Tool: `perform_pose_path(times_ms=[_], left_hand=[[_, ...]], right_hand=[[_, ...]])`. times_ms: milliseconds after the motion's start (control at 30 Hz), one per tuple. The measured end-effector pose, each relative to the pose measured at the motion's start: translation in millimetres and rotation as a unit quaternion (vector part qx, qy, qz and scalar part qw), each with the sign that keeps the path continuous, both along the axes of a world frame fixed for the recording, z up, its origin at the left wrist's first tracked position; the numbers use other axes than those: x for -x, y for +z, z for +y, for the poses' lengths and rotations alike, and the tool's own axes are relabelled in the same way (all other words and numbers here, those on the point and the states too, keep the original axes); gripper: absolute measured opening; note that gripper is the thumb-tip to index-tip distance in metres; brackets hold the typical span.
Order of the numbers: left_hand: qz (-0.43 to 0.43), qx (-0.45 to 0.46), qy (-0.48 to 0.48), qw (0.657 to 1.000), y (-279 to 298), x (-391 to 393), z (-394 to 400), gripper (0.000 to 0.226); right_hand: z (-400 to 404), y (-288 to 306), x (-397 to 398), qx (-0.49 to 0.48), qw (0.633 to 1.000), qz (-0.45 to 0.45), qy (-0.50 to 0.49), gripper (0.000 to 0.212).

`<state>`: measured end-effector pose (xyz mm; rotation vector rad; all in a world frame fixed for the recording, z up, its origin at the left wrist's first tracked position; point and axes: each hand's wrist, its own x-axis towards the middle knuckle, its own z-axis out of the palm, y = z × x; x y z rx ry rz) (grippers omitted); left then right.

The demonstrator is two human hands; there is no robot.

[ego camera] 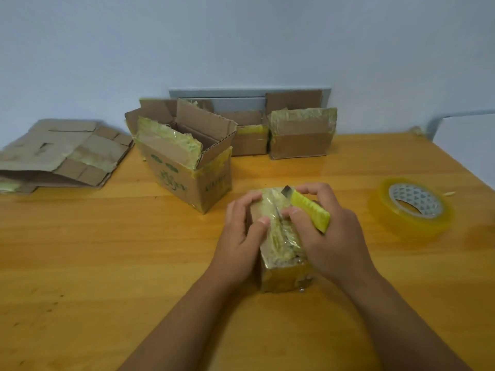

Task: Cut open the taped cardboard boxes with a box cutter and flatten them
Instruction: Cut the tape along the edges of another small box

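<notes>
The wooden table [107,263] carries everything. Behind the small taped box [284,253], which sits near the table's front middle, stand an opened printed carton [187,167] and two taped cartons [301,135] against the wall; a flattened pile of cardboard [61,153] lies far to its left, and a roll of clear tape [412,207] to its right.

The left hand [241,236] grips the small box's left side, fingers curled over the top edge. The right hand [329,236] holds the yellow box cutter [310,210], thumb pressing at the cut seam.

The box looks light and stiff, but its glossy tape wrap is probably slippery, so it is best clamped by the side walls, fingers clear of the blade.
</notes>
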<state>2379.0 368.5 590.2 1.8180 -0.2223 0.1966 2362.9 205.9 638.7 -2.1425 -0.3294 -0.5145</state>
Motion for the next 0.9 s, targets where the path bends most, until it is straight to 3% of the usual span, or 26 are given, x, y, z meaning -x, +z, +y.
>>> perform_pose_path(times_ms=[333,900], left_hand=[[-0.05,-0.064,0.052,0.995,0.6,4.7,0.1,0.033],[-0.143,-0.068,0.049,0.986,-7.3,-6.8,-1.3,0.035]], right_hand=[[7.7,14.8,-17.6,-0.01,1.0,-0.009,0.003,0.013],[1.1,7.8,-9.2,0.006,0.998,-0.062,0.028,0.022]])
